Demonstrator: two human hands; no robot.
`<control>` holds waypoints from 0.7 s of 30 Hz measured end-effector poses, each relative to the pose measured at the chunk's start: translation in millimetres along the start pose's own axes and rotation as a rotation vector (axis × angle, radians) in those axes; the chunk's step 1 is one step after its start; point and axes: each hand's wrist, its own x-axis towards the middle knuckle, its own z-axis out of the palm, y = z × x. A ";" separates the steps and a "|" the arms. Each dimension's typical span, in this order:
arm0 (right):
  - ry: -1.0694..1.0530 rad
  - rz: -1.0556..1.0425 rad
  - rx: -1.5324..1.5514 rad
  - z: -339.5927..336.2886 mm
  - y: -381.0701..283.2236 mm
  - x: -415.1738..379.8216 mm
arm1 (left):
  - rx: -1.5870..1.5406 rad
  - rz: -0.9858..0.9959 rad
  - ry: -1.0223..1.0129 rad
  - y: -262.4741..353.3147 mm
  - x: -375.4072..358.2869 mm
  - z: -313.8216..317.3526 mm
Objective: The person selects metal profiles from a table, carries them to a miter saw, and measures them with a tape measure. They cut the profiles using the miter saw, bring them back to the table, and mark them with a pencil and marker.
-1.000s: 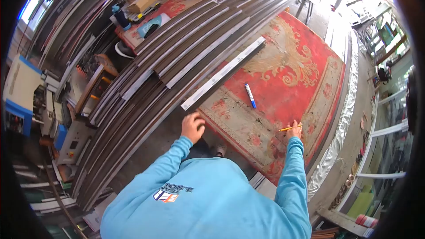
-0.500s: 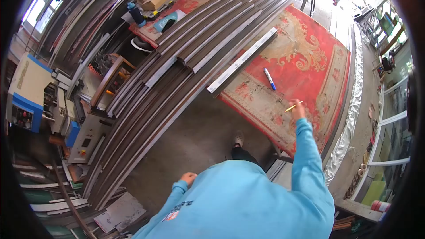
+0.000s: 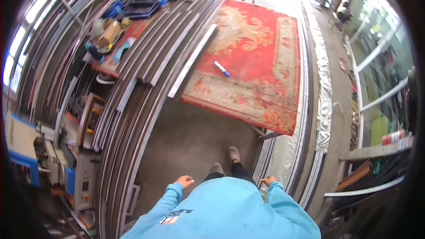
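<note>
My right hand [image 3: 271, 180], low beside my hip, is closed around a thin yellow pencil [image 3: 263, 179] whose end sticks out to the left. Level with it on the other side, my left hand [image 3: 184, 181] hangs in front of my body, its fingers curled together and nothing showing in them. Ahead, a blue-and-white marker pen [image 3: 221, 68] lies on a red patterned carpet [image 3: 261, 68] that covers a table. A pale metal bar [image 3: 193, 60] rests along the carpet's left edge. Neither hand touches the table.
Long brown and silver metal profiles [image 3: 133, 119] run along my left, with a blue-and-beige machine [image 3: 22, 144] beyond them. More profiles and a silvery wrapped bundle [image 3: 322, 84] stretch along the right. Glass panels [image 3: 385, 84] stand farther right.
My right hand has drawn back from over the carpet to my side, still with the pencil. My view has turned right and both shoes now show. The marker pen stays on the carpet.
</note>
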 end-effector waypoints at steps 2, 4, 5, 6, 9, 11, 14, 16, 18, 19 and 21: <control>0.047 -0.042 -0.228 -14.0 16.3 -11.6 | 0.027 0.098 0.050 52.0 0.7 -33.7; -0.003 0.098 0.271 -17.0 37.4 -9.1 | 0.103 0.331 0.087 113.2 5.6 -61.1; 0.005 0.084 0.325 -7.9 59.5 7.0 | 0.118 0.466 0.058 149.5 7.4 -70.4; 0.009 0.086 0.342 4.0 76.4 15.9 | -0.019 0.555 -0.032 204.6 -10.5 -79.0; 0.027 0.010 0.465 19.7 92.0 1.0 | -0.270 0.950 -0.290 362.2 -93.0 -82.3; 0.068 0.130 0.595 34.1 98.8 -7.6 | -0.425 1.340 -0.456 430.9 -151.2 -70.2; 0.180 0.014 0.384 60.2 145.5 14.7 | -0.470 1.977 -0.790 496.6 -206.6 -46.6; 0.246 -0.179 0.045 91.0 194.8 34.7 | -0.488 2.035 -0.797 519.1 -237.4 -27.6; 0.273 0.010 0.233 80.8 196.4 22.9 | -0.671 2.244 -0.809 536.4 -249.7 -7.4; 0.275 0.010 0.253 77.5 197.4 12.3 | -0.658 2.240 -0.832 540.8 -252.4 -1.9; -0.050 -0.181 1.081 65.1 203.0 -11.3 | -0.719 2.268 -0.895 548.3 -255.1 7.0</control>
